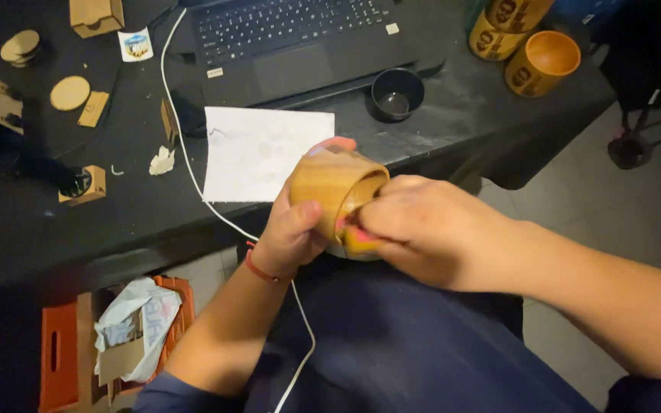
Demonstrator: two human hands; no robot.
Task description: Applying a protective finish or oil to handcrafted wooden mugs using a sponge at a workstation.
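Observation:
My left hand (pixel 291 233) grips a round wooden cup (pixel 333 186) from below and the side, holding it tilted above my lap with its mouth facing right. My right hand (pixel 415 226) is pressed against the cup's open rim, fingers curled around a small pink piece (pixel 355 239) that touches the rim's lower edge. A red band circles my left wrist.
A black desk (pixel 55 229) carries a laptop (pixel 292 38), a white sheet of paper (pixel 263 153), a small black bowl (pixel 397 93), three wooden cups (pixel 545 61) at the far right and wooden discs (pixel 69 92). A white cable (pixel 193 176) trails off the desk. An orange crate (pixel 63 359) sits on the floor.

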